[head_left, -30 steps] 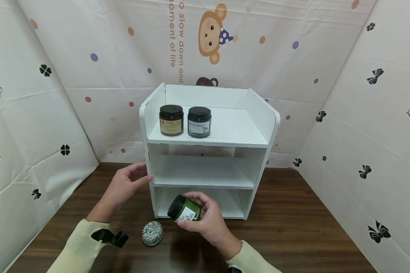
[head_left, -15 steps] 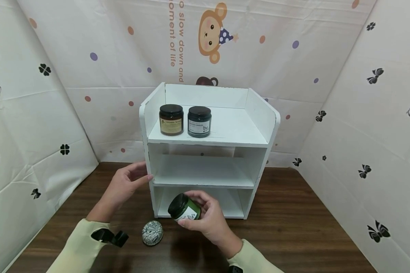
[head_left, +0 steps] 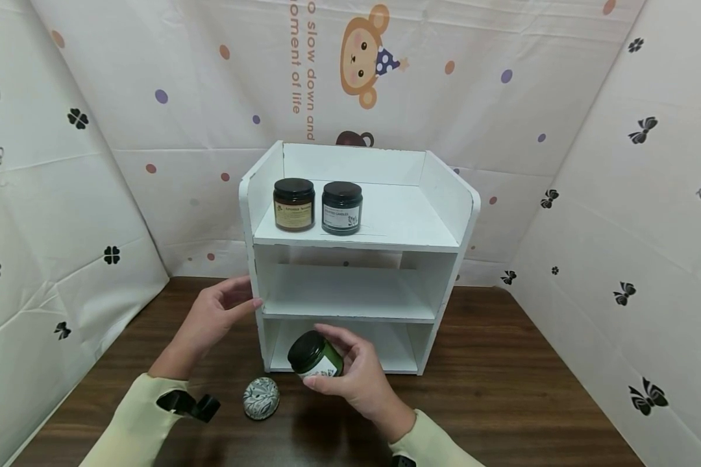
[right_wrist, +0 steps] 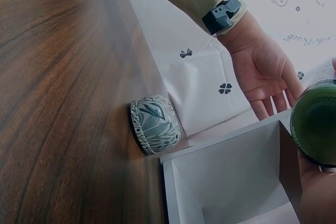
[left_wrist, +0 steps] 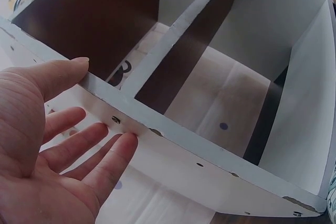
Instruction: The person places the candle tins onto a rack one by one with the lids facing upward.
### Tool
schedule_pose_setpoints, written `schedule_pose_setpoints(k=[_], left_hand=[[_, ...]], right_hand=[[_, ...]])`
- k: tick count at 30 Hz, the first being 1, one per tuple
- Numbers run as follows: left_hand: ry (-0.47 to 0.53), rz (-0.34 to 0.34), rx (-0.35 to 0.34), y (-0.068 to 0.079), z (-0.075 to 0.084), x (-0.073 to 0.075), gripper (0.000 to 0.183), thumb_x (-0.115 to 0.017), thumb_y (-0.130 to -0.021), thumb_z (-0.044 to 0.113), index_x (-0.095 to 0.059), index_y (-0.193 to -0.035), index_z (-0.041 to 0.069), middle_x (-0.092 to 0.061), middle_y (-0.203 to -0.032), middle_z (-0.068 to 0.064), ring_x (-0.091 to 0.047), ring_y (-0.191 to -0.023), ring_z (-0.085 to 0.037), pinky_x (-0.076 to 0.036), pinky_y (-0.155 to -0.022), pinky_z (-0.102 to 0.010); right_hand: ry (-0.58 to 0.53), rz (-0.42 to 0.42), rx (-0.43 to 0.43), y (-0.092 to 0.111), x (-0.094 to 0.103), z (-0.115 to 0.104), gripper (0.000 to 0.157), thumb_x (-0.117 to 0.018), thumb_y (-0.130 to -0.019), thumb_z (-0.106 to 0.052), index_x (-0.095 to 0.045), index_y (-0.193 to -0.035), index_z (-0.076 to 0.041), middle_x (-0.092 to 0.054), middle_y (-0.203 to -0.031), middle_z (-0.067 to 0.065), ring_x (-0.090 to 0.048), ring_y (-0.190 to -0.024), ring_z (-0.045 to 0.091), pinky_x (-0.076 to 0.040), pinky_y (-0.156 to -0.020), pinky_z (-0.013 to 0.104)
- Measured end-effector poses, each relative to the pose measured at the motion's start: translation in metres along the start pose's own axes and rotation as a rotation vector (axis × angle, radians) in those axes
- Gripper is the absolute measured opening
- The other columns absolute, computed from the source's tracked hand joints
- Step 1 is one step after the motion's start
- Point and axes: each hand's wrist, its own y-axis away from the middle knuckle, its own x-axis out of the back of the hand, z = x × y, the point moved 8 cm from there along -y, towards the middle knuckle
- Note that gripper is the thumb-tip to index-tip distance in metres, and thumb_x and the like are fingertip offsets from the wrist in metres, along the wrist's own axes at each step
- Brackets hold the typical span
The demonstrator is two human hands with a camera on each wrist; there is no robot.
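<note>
My right hand point(head_left: 356, 376) grips a green glass candle jar point(head_left: 325, 363) with a black lid and a white label. The jar is tilted in front of the lowest compartment of a white shelf unit point(head_left: 350, 319), its base showing in the right wrist view. At the unit's left side is my left hand point(head_left: 213, 314); its thumb touches the front edge and the fingers point(left_wrist: 118, 156) lie straight along the outer side panel. On the top shelf stand an amber jar point(head_left: 294, 214) with a yellowish label and a dark jar point(head_left: 341, 217) with a white label, both black-lidded.
A round patterned tin point(head_left: 261, 398) in black and white sits on the dark wooden table point(head_left: 502, 389), front left of the unit. Printed white cloth point(head_left: 181, 117) hangs behind and on both sides. The middle and lowest shelves hold nothing visible.
The green candle jar has turned slightly in my right hand, its lid tipping a little more toward the camera. My left hand stays at the side of the unit.
</note>
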Motion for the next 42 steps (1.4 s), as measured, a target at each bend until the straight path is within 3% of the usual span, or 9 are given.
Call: schedule_pose_setpoints(k=[5, 13, 26, 33, 42], left_hand=[[-0.002, 0.003, -0.002, -0.0001, 0.0006, 0.0004, 0.063, -0.074, -0.094, 0.045, -0.056, -0.146, 0.016, -0.064, -0.139, -0.012, -0.061, -0.124, -0.032, -0.054, -0.097, -0.042], [-0.001, 0.005, 0.010, -0.0001, -0.0007, 0.0008, 0.063, -0.074, -0.093, 0.047, -0.056, -0.147, 0.018, -0.064, -0.140, -0.012, -0.061, -0.125, -0.032, -0.054, -0.098, -0.046], [0.021, -0.011, 0.004, -0.0010, -0.0018, -0.0009, 0.063, -0.073, -0.094, 0.047, -0.056, -0.147, 0.018, -0.064, -0.141, -0.011, -0.061, -0.126, -0.031, -0.054, -0.100, -0.047], [0.023, -0.008, 0.004, -0.0006, -0.0024, -0.0003, 0.063, -0.073, -0.094, 0.047, -0.056, -0.147, 0.019, -0.064, -0.141, -0.011, -0.061, -0.126, -0.031, -0.054, -0.101, -0.050], [0.032, -0.006, -0.010, -0.0007, -0.0011, -0.0006, 0.061, -0.073, -0.095, 0.044, -0.056, -0.147, 0.017, -0.064, -0.140, -0.011, -0.061, -0.126, -0.031, -0.054, -0.100, -0.046]], right_hand=[[0.015, -0.006, 0.040, -0.0009, -0.0012, -0.0031, 0.062, -0.086, -0.078, -0.001, -0.061, -0.135, 0.000, -0.068, -0.126, 0.013, -0.066, -0.107, 0.010, -0.057, -0.085, 0.023], [0.015, 0.010, 0.030, 0.0025, -0.0025, -0.0078, 0.059, -0.089, -0.075, -0.005, -0.064, -0.128, 0.003, -0.070, -0.113, 0.004, -0.064, -0.098, 0.010, -0.057, -0.081, 0.022], [0.039, 0.004, 0.036, 0.0029, -0.0017, -0.0034, 0.059, -0.089, -0.077, -0.008, -0.065, -0.130, -0.002, -0.071, -0.119, 0.004, -0.066, -0.107, 0.010, -0.056, -0.091, 0.023], [0.029, -0.026, 0.114, 0.0027, -0.0050, -0.0083, 0.058, -0.088, -0.078, -0.005, -0.063, -0.129, 0.005, -0.072, -0.118, 0.005, -0.067, -0.105, 0.009, -0.056, -0.092, 0.023], [0.014, -0.009, 0.048, 0.0022, -0.0045, -0.0076, 0.060, -0.088, -0.076, -0.003, -0.063, -0.130, 0.003, -0.071, -0.119, 0.004, -0.066, -0.108, 0.011, -0.056, -0.094, 0.025]])
